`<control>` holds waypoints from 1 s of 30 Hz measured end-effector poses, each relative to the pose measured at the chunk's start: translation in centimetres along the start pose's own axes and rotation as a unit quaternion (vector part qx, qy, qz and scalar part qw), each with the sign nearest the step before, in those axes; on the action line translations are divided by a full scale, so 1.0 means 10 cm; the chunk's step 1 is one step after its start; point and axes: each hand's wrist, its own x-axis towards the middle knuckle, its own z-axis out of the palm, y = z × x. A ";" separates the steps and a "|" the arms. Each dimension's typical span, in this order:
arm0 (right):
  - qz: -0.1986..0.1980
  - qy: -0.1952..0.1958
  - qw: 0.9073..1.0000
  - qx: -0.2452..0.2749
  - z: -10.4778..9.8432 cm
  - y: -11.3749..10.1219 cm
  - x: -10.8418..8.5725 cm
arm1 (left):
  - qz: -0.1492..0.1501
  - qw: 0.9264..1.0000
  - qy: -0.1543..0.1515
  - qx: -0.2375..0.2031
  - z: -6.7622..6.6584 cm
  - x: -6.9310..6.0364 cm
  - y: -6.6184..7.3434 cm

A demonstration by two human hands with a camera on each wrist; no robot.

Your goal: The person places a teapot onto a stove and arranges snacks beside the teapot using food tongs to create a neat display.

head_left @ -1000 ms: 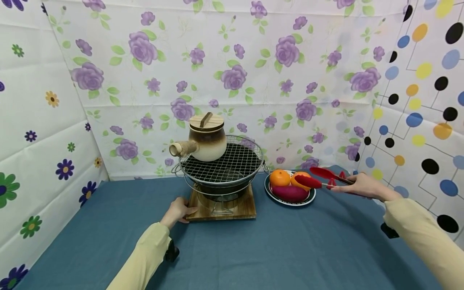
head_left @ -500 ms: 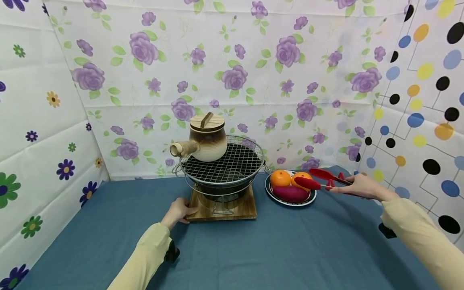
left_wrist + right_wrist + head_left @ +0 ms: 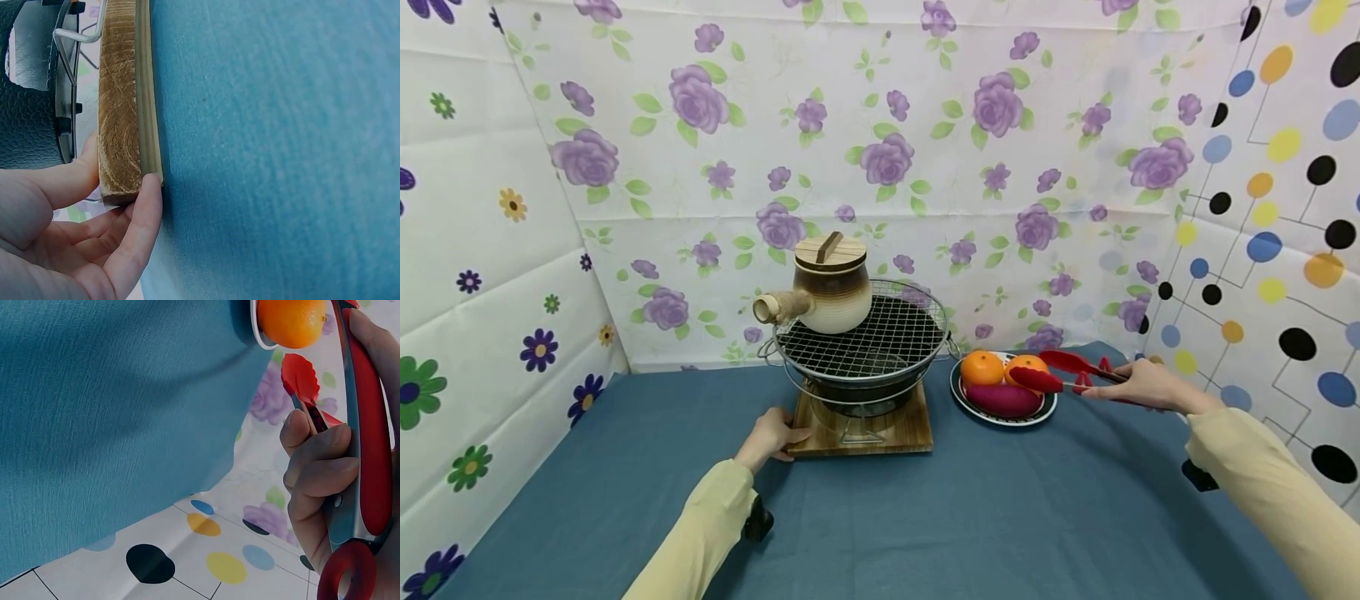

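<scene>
My left hand [image 3: 769,434] grips the left front corner of a wooden board [image 3: 910,433]. In the left wrist view the thumb lies on the board's top side and a fingertip [image 3: 150,187] touches its lower edge. On the board stands a round black grill [image 3: 850,387] with a wire rack [image 3: 895,342]. A lidded clay pot [image 3: 835,300] with a side handle sits on the rack. My right hand [image 3: 1150,385] holds red-tipped tongs [image 3: 1037,379], spread apart, by the plate [image 3: 1000,421]. Two oranges [image 3: 982,368] and a purple sweet potato [image 3: 1003,402] lie there.
A blue cloth [image 3: 970,517] covers the table. Flowered sheets [image 3: 925,125] hang behind it and on the left, and a dotted sheet [image 3: 1285,267] hangs on the right. The plate stands right of the board, near the back edge.
The right hand and tongs have shifted very slightly left relative to the plate. The left hand stays on the board, and the view has drifted a little.
</scene>
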 end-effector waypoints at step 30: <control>0.007 -0.008 1.000 0.013 0.05 -0.02 0.09 | -0.003 1.000 0.001 -0.002 0.00 -0.02 0.03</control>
